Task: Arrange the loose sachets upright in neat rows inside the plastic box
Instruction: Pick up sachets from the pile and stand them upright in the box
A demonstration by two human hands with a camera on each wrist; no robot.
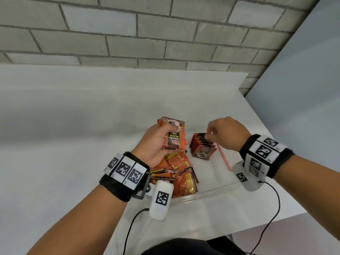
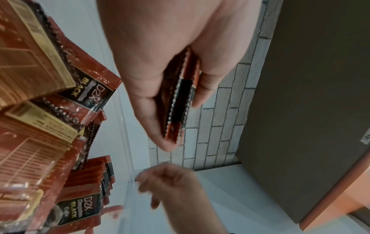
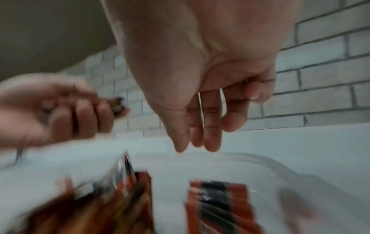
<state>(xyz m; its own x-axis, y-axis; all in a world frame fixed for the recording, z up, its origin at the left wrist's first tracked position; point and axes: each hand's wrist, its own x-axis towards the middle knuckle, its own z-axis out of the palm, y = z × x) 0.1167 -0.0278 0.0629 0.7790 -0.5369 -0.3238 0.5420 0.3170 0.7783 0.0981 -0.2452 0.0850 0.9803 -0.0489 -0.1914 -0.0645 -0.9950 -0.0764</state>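
- Left hand [image 1: 156,142] grips a stack of sachets [image 1: 173,134], held above the clear plastic box [image 1: 211,190].
- Right hand [image 1: 227,133] holds nothing, fingers loosely curled over the standing row [image 1: 202,147] at the box's far side.
- Risk: row leans unsupported; a fingertip nudge could domino it flat.
- Risk: loose pile [image 1: 178,173] lies just beside the row and could slide in.
- Risk: stack may fan out if the grip loosens.
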